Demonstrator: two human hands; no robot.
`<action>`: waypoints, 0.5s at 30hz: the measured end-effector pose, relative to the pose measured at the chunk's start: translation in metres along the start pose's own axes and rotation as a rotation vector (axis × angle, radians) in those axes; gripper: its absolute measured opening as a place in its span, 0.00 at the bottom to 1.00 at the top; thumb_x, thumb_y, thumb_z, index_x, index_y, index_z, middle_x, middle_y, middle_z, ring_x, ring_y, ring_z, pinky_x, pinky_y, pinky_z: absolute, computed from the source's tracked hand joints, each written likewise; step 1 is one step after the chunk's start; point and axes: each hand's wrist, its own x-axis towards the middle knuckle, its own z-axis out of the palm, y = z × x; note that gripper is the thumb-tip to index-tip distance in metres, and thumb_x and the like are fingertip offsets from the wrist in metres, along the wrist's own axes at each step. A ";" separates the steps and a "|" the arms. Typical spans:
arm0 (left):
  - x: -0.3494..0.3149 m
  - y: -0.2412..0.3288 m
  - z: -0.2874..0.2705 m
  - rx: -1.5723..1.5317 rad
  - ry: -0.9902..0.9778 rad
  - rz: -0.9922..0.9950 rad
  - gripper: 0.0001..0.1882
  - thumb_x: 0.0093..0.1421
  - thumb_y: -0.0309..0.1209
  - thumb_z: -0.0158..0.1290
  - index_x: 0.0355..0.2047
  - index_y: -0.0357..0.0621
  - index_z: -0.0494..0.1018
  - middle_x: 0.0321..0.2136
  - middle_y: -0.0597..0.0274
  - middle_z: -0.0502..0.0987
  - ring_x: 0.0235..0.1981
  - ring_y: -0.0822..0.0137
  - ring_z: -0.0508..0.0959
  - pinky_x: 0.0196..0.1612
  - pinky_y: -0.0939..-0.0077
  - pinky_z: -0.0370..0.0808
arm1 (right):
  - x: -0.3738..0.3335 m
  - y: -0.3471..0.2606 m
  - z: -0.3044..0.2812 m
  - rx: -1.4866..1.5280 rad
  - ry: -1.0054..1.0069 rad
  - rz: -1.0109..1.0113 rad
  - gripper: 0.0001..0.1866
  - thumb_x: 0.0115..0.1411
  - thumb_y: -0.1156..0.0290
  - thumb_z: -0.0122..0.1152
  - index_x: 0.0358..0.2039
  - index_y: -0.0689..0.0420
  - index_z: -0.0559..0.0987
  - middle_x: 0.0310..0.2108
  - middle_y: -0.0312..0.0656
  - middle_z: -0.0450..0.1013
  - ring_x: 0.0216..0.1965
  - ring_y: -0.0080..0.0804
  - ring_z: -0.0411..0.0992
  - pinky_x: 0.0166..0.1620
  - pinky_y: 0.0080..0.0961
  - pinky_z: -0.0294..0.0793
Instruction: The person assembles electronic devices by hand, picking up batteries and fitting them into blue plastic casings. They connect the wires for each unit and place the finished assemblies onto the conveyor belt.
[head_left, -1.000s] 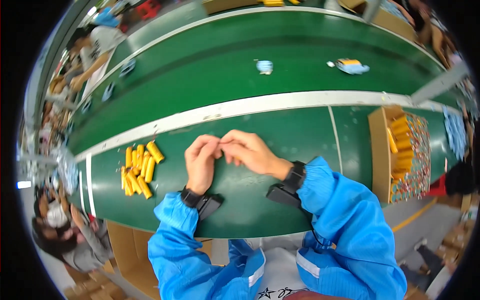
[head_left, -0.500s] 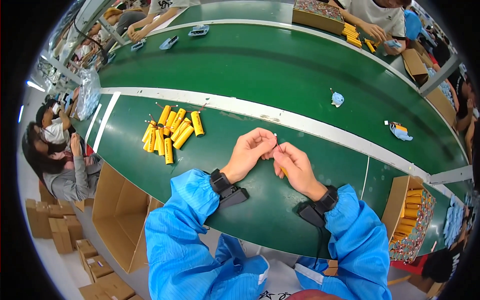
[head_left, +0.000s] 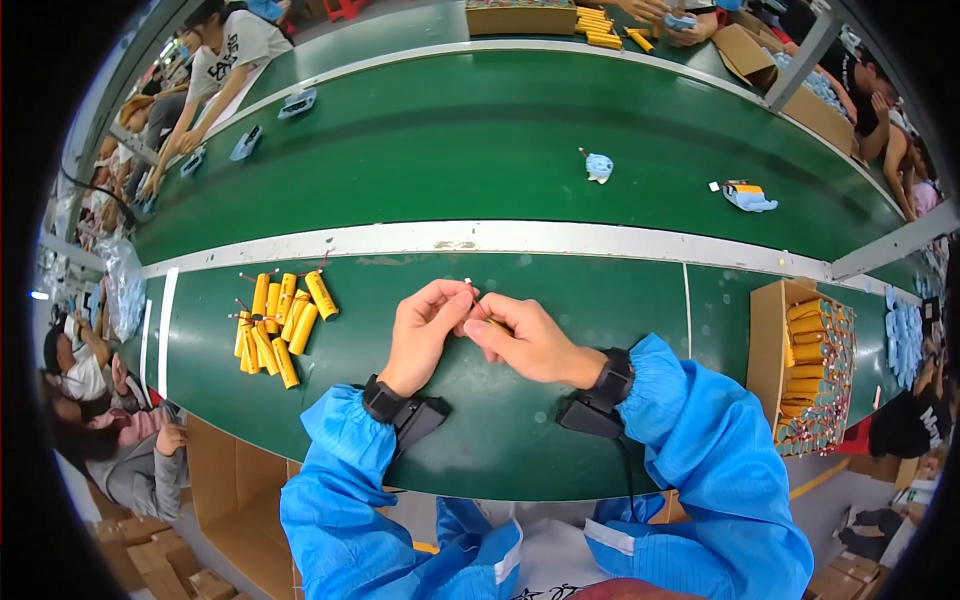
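Observation:
Above the green worktop point(head_left: 480, 440), my two hands meet, fingertips almost touching. My left hand point(head_left: 425, 330) is closed in a pinch on the thin lead wires, whose small white plug point(head_left: 468, 281) pokes up past the fingertips. Wrapped in the fingers of my right hand point(head_left: 535, 345) is a yellow cylindrical battery point(head_left: 502, 326), mostly hidden by them. To the left lies a loose pile of yellow batteries point(head_left: 283, 322) with red and black leads.
At right stands a cardboard box point(head_left: 768, 345) packed with yellow batteries. Beyond a white rail point(head_left: 450, 238) runs a green belt point(head_left: 450, 130) carrying several small blue parts point(head_left: 598, 167). Co-workers sit across and at left. A large open carton point(head_left: 235, 480) stands below the left edge.
The head view has turned, so the worktop and rail look more level. My hands stay together with the battery and its wires. A co-worker at far left reaches lower toward the belt.

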 end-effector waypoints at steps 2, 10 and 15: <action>-0.002 -0.001 -0.004 0.001 -0.007 -0.001 0.07 0.65 0.28 0.49 0.40 0.37 0.73 0.35 0.64 0.76 0.35 0.76 0.74 0.40 0.81 0.71 | 0.001 0.001 0.002 -0.006 -0.007 -0.007 0.10 0.66 0.64 0.51 0.35 0.58 0.72 0.19 0.31 0.69 0.21 0.14 0.65 0.24 0.15 0.63; -0.002 -0.004 -0.005 0.018 -0.048 0.008 0.07 0.65 0.29 0.48 0.38 0.37 0.72 0.32 0.64 0.76 0.33 0.77 0.74 0.37 0.82 0.71 | 0.000 -0.004 0.006 0.036 0.044 -0.009 0.11 0.64 0.65 0.55 0.33 0.60 0.73 0.19 0.31 0.68 0.20 0.15 0.66 0.24 0.18 0.63; -0.002 -0.004 -0.006 0.018 -0.044 0.001 0.07 0.66 0.29 0.48 0.37 0.37 0.72 0.31 0.64 0.76 0.32 0.77 0.74 0.36 0.82 0.71 | 0.001 -0.001 0.005 0.024 0.028 -0.013 0.11 0.64 0.65 0.53 0.34 0.60 0.73 0.19 0.31 0.68 0.21 0.14 0.66 0.24 0.17 0.63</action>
